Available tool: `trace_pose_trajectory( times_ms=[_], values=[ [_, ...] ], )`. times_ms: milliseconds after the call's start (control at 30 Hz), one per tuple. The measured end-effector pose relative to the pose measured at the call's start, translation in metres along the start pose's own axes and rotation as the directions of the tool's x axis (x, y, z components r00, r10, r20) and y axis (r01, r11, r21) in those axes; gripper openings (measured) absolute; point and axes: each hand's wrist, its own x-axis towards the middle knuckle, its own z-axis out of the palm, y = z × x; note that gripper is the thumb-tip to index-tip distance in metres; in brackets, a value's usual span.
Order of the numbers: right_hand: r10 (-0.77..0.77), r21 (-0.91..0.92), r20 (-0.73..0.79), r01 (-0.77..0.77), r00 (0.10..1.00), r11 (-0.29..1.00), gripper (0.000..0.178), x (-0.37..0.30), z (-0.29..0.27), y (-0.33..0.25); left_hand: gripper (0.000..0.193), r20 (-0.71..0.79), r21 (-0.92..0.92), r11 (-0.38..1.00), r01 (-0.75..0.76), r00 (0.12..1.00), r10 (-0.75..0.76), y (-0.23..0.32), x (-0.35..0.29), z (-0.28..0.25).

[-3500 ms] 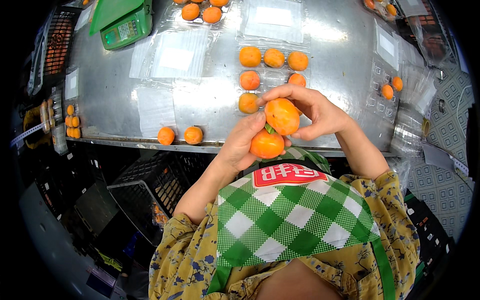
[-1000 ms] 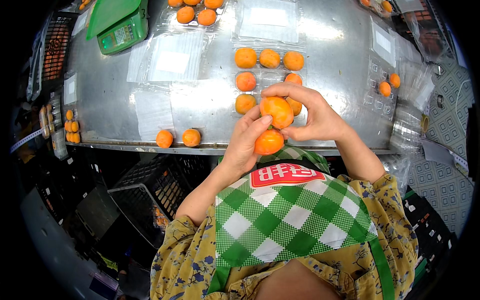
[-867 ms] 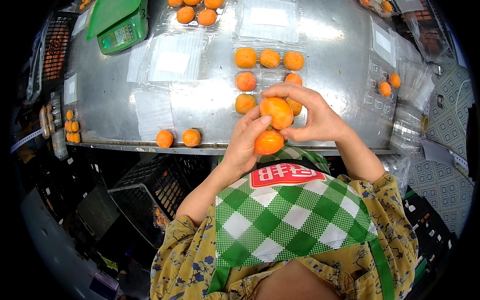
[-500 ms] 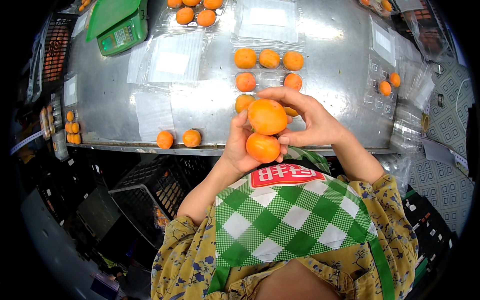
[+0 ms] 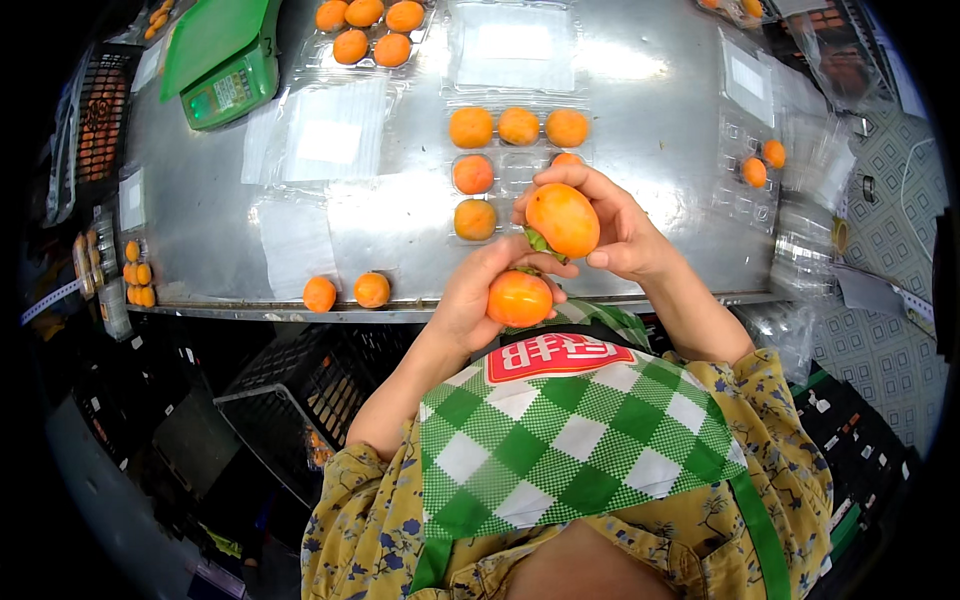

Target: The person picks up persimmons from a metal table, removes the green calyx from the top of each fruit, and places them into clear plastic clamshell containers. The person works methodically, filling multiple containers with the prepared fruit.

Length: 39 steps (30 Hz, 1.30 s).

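In my right hand [image 5: 628, 228] is an orange persimmon [image 5: 562, 218], its green leafy cap turned down toward my left hand [image 5: 468, 296]. My left hand is curled round a second persimmon [image 5: 519, 299], just below the first and apart from it. Both hands are in front of the table's near edge, close to a clear plastic tray [image 5: 519, 172]. A row of persimmons [image 5: 519, 127] fills the tray's far side, and others sit along its left side. My right hand partly hides the tray's right side.
Two loose persimmons [image 5: 371, 290] lie by the metal table's [image 5: 400, 235] front edge. A green scale [image 5: 230, 90] stands far left. Another filled tray [image 5: 372, 14] is at the back. Clear packaging [image 5: 330, 135] lies about. A black crate [image 5: 300, 390] sits below the table, left.
The two persimmons have come apart: the right hand's has moved right and up slightly, tilting to show its green cap. The left hand still holds the other. The whole view has shifted a little.
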Motion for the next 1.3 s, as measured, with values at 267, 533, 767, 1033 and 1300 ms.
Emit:
trace_pose_trajectory(
  times_ms=[267,533,767,1033,1300],
  values=[
    [0.052,-0.133,0.022,-0.049,0.998,0.99,0.074,-0.001,0.008,-0.005,0.046,-0.084,0.181,0.966,-0.185,0.976,0.203,-0.003,0.004,0.023],
    [0.011,-0.181,0.016,-0.008,1.0,0.983,0.068,0.0,0.006,-0.003,0.054,-0.149,0.558,0.779,-0.286,0.889,0.433,-0.003,0.007,0.025],
    [0.004,-0.205,0.002,-0.004,1.0,0.979,0.058,0.004,0.008,-0.003,0.055,-0.152,0.625,0.721,-0.298,0.86,0.487,-0.003,0.007,0.025],
    [-0.003,-0.205,-0.042,-0.005,0.999,0.979,0.051,0.006,0.015,-0.003,0.056,-0.135,0.67,0.671,-0.317,0.837,0.531,-0.006,0.006,0.021],
    [0.069,-0.192,-0.014,-0.071,0.998,0.979,0.052,0.005,0.008,-0.004,0.054,-0.199,0.641,0.728,-0.243,0.863,0.464,-0.004,0.005,0.024]
  ],
)
